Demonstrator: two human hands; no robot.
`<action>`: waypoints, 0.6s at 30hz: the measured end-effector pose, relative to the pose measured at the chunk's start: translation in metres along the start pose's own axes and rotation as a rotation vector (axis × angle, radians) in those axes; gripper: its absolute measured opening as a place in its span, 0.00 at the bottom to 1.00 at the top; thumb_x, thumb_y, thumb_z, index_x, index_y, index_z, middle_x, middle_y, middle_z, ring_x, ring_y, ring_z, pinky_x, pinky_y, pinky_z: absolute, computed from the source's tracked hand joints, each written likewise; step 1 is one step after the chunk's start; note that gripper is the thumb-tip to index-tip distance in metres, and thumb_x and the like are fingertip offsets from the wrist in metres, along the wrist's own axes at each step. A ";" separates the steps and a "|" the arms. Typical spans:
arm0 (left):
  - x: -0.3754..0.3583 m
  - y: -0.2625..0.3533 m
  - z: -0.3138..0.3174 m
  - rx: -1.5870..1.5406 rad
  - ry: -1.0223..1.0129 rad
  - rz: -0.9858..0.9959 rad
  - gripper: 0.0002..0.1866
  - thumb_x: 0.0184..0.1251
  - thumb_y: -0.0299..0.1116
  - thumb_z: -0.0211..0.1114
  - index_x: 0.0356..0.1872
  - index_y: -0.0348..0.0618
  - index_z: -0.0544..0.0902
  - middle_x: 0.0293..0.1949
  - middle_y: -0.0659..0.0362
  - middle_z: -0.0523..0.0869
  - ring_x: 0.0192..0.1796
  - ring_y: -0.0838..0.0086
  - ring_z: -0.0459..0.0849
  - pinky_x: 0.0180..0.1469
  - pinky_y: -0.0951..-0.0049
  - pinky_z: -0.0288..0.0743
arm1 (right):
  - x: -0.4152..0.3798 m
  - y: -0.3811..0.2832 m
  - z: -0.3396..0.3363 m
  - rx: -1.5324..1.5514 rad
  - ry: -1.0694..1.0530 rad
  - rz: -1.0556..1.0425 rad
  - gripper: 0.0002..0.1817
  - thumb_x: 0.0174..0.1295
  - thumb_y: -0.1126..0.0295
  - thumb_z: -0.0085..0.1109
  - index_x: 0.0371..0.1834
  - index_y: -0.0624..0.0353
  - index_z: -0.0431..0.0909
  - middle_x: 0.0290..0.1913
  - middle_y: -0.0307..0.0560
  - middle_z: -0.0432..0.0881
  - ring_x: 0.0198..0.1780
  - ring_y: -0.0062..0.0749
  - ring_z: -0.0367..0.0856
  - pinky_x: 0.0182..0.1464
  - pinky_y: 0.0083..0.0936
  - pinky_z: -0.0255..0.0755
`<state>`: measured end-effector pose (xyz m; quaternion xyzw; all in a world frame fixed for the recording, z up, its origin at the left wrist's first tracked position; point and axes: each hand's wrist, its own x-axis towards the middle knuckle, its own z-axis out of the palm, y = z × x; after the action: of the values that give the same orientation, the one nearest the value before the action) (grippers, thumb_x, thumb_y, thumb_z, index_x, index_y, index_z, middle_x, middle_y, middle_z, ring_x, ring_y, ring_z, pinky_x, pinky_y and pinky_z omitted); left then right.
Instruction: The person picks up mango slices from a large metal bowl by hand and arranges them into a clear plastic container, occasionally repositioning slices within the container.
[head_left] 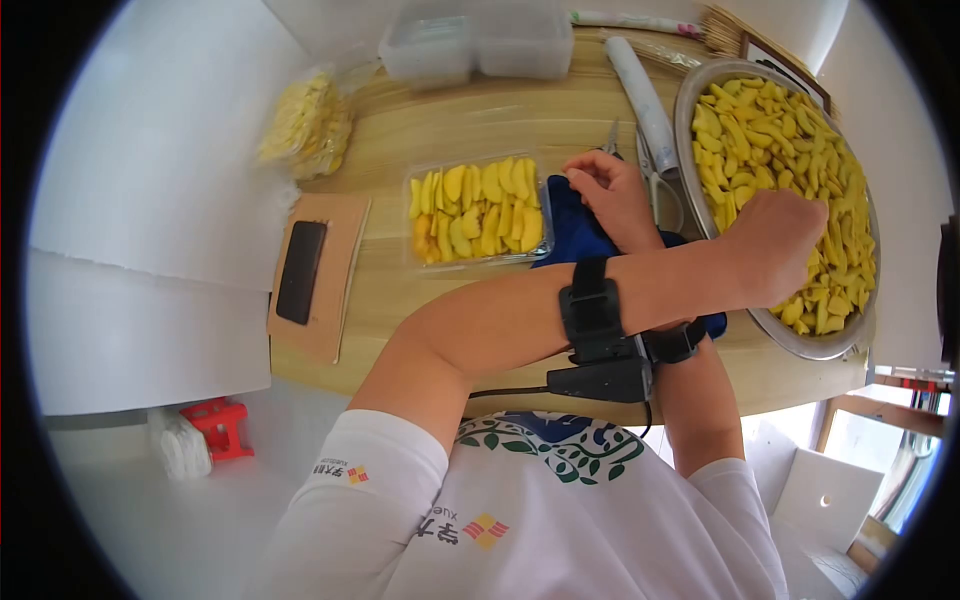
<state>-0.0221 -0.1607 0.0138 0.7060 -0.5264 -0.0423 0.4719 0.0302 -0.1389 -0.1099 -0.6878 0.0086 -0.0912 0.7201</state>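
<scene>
Filling step, probably: left hand [782,246] crossed over, curled closed in yellow fruit slices [790,150] of metal basin [690,150]. Right hand [610,192] in a loose fist on blue cloth [580,235] beside plastic tray [478,212]. Next: careful carrying across to tray.

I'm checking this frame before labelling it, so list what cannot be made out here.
- Head view: whether the left hand grips any slices in the metal bowl; its fingers are buried.
- What the right hand pinches; its curled fingers hide it.
- Scissors: partly behind the right hand.
- Blue cloth: largely under both forearms.
</scene>
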 end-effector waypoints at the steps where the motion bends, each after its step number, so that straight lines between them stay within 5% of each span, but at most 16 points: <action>1: -0.005 0.001 -0.008 -0.072 0.048 -0.018 0.11 0.50 0.23 0.69 0.35 0.35 0.78 0.30 0.44 0.85 0.41 0.47 0.86 0.41 0.54 0.79 | -0.001 0.000 -0.002 0.013 0.002 0.043 0.06 0.67 0.73 0.64 0.42 0.62 0.85 0.32 0.33 0.83 0.33 0.16 0.77 0.36 0.18 0.72; 4: -0.038 -0.003 -0.048 -0.093 0.228 -0.076 0.13 0.53 0.25 0.71 0.38 0.38 0.78 0.30 0.47 0.86 0.38 0.54 0.88 0.41 0.59 0.80 | -0.002 -0.001 -0.001 -0.075 -0.001 0.062 0.08 0.69 0.70 0.64 0.47 0.60 0.85 0.34 0.32 0.83 0.33 0.12 0.75 0.36 0.13 0.68; 6: -0.070 -0.009 -0.083 0.056 0.319 -0.195 0.13 0.56 0.28 0.72 0.42 0.40 0.80 0.30 0.55 0.86 0.34 0.69 0.87 0.39 0.67 0.80 | 0.002 0.017 -0.001 -0.267 0.075 -0.022 0.09 0.70 0.69 0.64 0.47 0.60 0.84 0.34 0.32 0.82 0.32 0.12 0.73 0.35 0.15 0.68; 8: -0.105 -0.016 -0.125 -0.069 0.304 -0.387 0.15 0.59 0.30 0.74 0.46 0.41 0.81 0.30 0.62 0.86 0.32 0.81 0.82 0.38 0.75 0.78 | -0.002 0.008 0.002 -0.061 0.027 -0.061 0.08 0.70 0.69 0.64 0.47 0.60 0.84 0.34 0.32 0.82 0.32 0.12 0.73 0.36 0.14 0.68; 9: -0.122 -0.019 -0.145 -0.026 0.306 -0.475 0.15 0.59 0.32 0.74 0.45 0.41 0.82 0.31 0.58 0.88 0.32 0.78 0.84 0.36 0.74 0.77 | -0.004 0.004 0.002 0.134 -0.027 -0.104 0.08 0.70 0.69 0.63 0.47 0.60 0.84 0.34 0.32 0.82 0.32 0.11 0.73 0.36 0.14 0.68; 10: -0.138 -0.022 -0.162 0.018 0.308 -0.560 0.15 0.59 0.33 0.73 0.45 0.40 0.82 0.33 0.55 0.89 0.31 0.75 0.85 0.33 0.73 0.76 | 0.001 0.006 -0.005 -0.010 -0.045 0.038 0.08 0.68 0.72 0.63 0.46 0.62 0.84 0.35 0.33 0.83 0.34 0.12 0.77 0.36 0.13 0.71; 16: -0.206 -0.049 -0.191 -0.181 0.498 -0.852 0.15 0.60 0.29 0.72 0.46 0.36 0.82 0.29 0.56 0.88 0.34 0.81 0.84 0.36 0.77 0.76 | -0.003 -0.005 -0.003 -0.069 -0.017 0.053 0.07 0.69 0.71 0.64 0.44 0.61 0.85 0.33 0.32 0.83 0.34 0.11 0.76 0.36 0.13 0.70; 18: -0.210 -0.050 -0.185 -0.051 0.450 -0.859 0.13 0.64 0.27 0.70 0.47 0.36 0.81 0.29 0.65 0.85 0.33 0.86 0.78 0.35 0.81 0.71 | -0.003 -0.007 -0.003 -0.087 -0.022 0.081 0.07 0.69 0.71 0.63 0.44 0.61 0.85 0.33 0.32 0.82 0.34 0.11 0.76 0.36 0.14 0.70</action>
<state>0.0231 0.1190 -0.0116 0.8393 -0.0710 -0.0923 0.5310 0.0261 -0.1415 -0.1036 -0.7186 0.0323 -0.0541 0.6926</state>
